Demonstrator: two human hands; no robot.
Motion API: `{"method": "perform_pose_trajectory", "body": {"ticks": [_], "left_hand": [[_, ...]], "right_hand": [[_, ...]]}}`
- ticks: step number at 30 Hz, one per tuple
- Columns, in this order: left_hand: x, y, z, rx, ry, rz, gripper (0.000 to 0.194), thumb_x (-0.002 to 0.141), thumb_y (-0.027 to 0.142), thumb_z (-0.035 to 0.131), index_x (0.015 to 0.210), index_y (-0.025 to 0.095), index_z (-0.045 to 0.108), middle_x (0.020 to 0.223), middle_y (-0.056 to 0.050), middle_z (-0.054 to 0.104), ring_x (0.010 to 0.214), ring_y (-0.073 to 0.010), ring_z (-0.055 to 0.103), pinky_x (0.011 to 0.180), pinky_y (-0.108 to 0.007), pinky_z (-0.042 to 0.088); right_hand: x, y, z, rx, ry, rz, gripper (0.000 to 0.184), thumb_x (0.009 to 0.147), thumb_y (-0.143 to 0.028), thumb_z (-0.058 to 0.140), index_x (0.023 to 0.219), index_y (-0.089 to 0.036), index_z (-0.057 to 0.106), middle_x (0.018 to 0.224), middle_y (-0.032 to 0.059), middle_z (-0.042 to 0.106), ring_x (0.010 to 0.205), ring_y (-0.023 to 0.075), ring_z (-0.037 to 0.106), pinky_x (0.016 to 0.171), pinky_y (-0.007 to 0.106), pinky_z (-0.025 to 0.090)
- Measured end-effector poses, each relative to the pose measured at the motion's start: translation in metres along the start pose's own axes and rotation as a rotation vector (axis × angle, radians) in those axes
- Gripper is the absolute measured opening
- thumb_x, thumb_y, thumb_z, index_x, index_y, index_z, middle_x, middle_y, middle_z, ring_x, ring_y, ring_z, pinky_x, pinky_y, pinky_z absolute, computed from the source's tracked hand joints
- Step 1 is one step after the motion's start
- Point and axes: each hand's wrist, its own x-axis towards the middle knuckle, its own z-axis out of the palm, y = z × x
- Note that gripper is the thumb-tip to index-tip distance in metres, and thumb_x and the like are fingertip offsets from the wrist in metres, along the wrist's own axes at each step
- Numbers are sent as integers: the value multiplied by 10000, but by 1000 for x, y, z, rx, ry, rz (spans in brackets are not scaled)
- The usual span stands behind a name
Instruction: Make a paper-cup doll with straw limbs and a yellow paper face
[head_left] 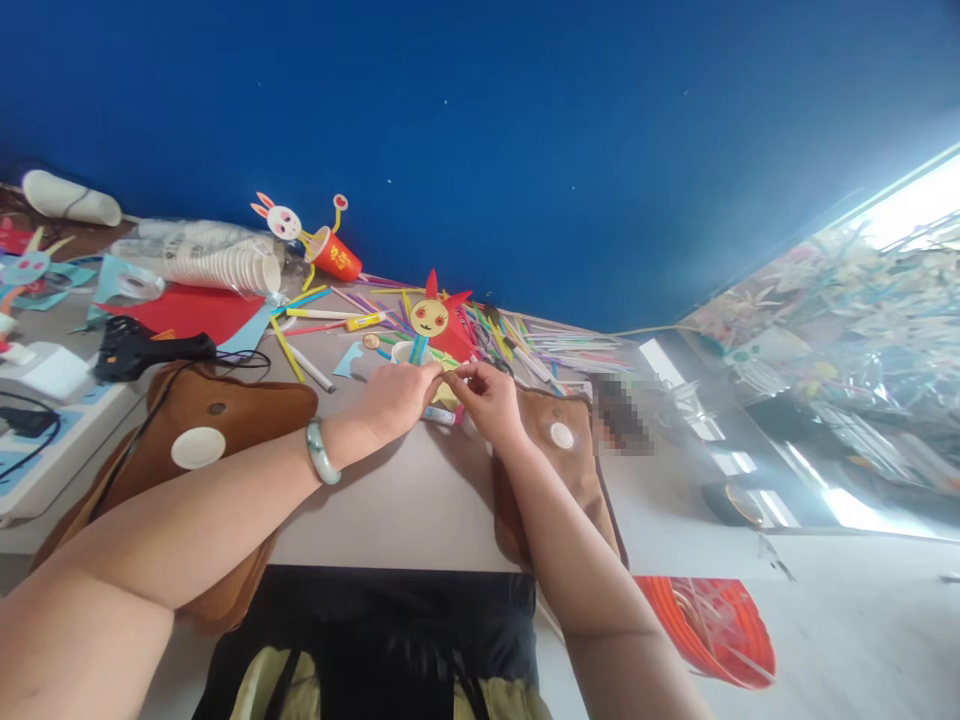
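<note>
My left hand and my right hand meet over the middle of the table, fingertips pinched together. Whatever small piece lies between them is too hidden to name. Just beneath the fingers, a pale yellow piece shows, and a small tube with a pinkish end lies below it. Right behind my hands stands a paper-cup figure; its round yellow face has red pointed ears. The cup is partly covered by my left hand.
Brown cushions lie left and right. Behind are scattered coloured sticks, red paper, stacked paper cups and a rabbit figure in a red cup. A black glue gun with a cord lies left; an orange-red bucket stands lower right.
</note>
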Motion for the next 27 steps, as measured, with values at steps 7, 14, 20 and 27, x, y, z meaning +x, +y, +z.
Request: {"method": "perform_pose_trajectory", "body": {"ticks": [7,14,20,27], "left_hand": [[0,1,1,8,-7,13,401,1038,393,295,1113,205,641,823,-84,680,792,-248,693,698,-337,436],[0,1,-3,11,33,-17,367,1023,394,335,1085,224,654,786,-76,681,763,-257,676,717,-352,441],[0,1,-5,-19,30,-25,368,1022,391,334,1104,224,652,834,-92,696,804,-263,670,749,-364,447],[-3,3,-9,-48,-17,0,386,1029,389,316,1123,206,643,840,-94,681,792,-254,671,736,-353,457]], "right_hand": [[1,-1,1,-7,-11,0,251,792,-430,660,729,-188,647,555,-33,509,510,97,392,495,252,322],[0,-3,-3,21,-36,-5,186,694,-299,667,835,-181,691,777,16,688,523,81,421,515,244,369],[0,-1,0,23,-1,-6,170,713,-333,677,793,-184,691,738,20,690,522,90,431,510,247,382],[-1,-1,2,8,22,-11,210,758,-395,690,746,-186,688,661,6,640,516,96,427,492,250,356]]}}
